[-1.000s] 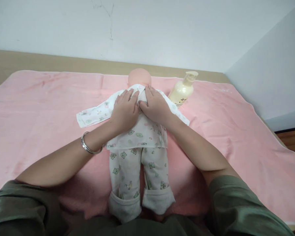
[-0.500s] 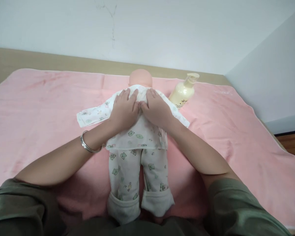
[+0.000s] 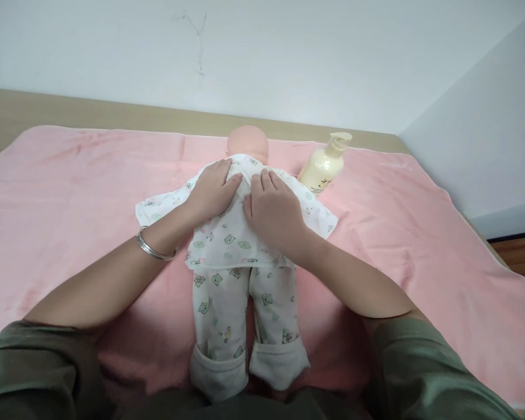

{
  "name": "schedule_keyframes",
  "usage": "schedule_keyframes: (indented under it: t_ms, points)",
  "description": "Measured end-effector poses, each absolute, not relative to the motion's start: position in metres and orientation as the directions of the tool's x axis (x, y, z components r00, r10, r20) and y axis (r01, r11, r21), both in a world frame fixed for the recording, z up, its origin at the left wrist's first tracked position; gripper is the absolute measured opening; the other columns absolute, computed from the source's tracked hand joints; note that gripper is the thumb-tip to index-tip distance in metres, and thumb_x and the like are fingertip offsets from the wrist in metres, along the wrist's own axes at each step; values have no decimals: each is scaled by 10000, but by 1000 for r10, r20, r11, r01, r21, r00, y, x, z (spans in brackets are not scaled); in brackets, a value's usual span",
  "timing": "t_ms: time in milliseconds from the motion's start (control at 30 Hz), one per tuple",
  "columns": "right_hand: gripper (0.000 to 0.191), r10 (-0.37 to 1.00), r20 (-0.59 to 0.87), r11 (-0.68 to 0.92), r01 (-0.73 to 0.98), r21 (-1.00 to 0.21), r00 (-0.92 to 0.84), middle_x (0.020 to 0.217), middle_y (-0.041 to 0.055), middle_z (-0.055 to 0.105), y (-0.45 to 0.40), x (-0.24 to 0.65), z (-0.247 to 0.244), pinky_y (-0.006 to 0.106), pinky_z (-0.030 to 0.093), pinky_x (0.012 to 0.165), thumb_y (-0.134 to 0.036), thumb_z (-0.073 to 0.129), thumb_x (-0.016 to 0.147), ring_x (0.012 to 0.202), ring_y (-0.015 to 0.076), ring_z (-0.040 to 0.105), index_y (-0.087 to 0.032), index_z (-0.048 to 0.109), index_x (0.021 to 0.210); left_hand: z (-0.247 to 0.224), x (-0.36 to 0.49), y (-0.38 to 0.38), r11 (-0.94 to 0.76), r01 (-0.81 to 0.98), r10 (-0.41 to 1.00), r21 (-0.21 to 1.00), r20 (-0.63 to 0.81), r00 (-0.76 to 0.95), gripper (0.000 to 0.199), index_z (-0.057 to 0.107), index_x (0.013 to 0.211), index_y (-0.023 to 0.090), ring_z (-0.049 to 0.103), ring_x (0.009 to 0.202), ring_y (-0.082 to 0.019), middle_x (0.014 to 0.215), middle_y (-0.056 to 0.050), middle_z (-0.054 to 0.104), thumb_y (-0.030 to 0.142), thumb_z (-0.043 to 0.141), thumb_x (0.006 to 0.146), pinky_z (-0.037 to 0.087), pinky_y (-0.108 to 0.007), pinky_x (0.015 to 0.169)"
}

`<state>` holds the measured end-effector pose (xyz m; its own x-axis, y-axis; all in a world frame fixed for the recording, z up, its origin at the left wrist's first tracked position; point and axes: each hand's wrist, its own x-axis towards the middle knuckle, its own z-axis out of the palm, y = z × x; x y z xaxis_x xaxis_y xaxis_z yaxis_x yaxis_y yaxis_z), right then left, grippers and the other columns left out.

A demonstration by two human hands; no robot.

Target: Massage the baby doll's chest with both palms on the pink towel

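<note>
A baby doll (image 3: 247,143) lies face down on a pink blanket (image 3: 87,192), its head away from me. It wears a white patterned shirt (image 3: 227,245) and matching trousers (image 3: 221,315) with turned-up cuffs. My left hand (image 3: 214,189) rests flat on the left side of the doll's upper back, fingers stretched out. Lower on the right side of the back lies my right hand (image 3: 275,210), also flat, its thumb toward the middle. Under both palms the shirt cloth is hidden and slightly creased. A silver bangle (image 3: 153,248) circles my left wrist.
Beside the doll's right shoulder, a cream pump bottle (image 3: 324,166) leans on the blanket. Behind the blanket runs a tan surface edge (image 3: 157,116) along a white wall (image 3: 262,58). Brown wooden flooring (image 3: 522,256) shows at the far right.
My hands have come apart from their touching thumbs. The left has shifted slightly left and the right has slid down the doll's back toward me.
</note>
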<state>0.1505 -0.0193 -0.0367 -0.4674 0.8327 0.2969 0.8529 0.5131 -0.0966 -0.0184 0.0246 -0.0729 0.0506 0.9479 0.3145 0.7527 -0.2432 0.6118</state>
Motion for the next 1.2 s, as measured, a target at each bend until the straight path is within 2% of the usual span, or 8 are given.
schedule_keyframes:
  t_ms: [167,267,433,533,633,733,933,1200]
  points:
    - [524,869,224,489,834,-256,-441,1532,231,498,11,158,-34,498,388,1233,-264,348,1009,1474,322,443,10,499,1430,-57,2,-6,-245,846,953,473,279,120,560,510,1448,105,452,1395,-403,1465,-223,508,332,302,980,348,-630,1198]
    - [497,890,197,454,829,-325,-410,1493,211,542,32,162,-36,505,400,1215,-287,350,1011,1426,328,491,-15,536,1383,-50,11,-23,-267,862,949,432,275,156,568,490,1482,124,346,1480,-429,1571,-222,396,342,305,991,306,-661,1209]
    - [542,843,306,511,837,-198,-443,1496,264,517,16,157,-44,536,349,1239,-260,301,1021,1447,351,459,40,473,1439,-52,2,-10,-262,842,956,472,249,158,594,474,1476,76,410,1446,-380,1529,-215,471,369,322,981,311,-592,1244]
    - [555,800,332,566,813,-140,-500,1545,264,469,-9,151,-46,533,332,1263,-268,306,1028,1487,348,422,35,472,1462,-61,-8,9,-215,816,961,537,264,79,566,517,1428,122,469,1400,-350,1467,-175,554,405,338,972,334,-555,1249]
    - [562,781,299,606,781,-153,-547,1590,235,425,-19,149,-42,509,308,1294,-240,306,1021,1539,315,358,24,451,1496,-65,-11,15,-208,797,956,566,288,45,525,560,1368,166,502,1364,-339,1420,-153,596,425,323,978,367,-544,1233]
    - [575,806,241,588,778,-221,-540,1602,217,416,-4,151,-38,486,312,1301,-227,302,1011,1551,294,342,31,433,1508,-62,-5,4,-200,835,959,513,278,58,554,529,1389,102,472,1394,-377,1458,-208,549,397,284,988,343,-599,1228]
    - [569,884,231,463,835,-298,-407,1561,242,462,32,158,-42,521,305,1288,-267,337,1006,1515,334,390,52,466,1459,-50,9,-23,-260,862,946,435,294,138,541,516,1410,68,383,1472,-399,1540,-224,453,329,322,978,320,-605,1246]
    - [550,810,294,559,820,-125,-508,1543,276,467,-11,150,-40,513,344,1270,-220,335,1017,1492,344,425,69,467,1465,-61,-3,7,-182,833,959,522,282,32,497,601,1283,120,527,1331,-347,1369,-186,610,369,302,974,395,-546,1211]
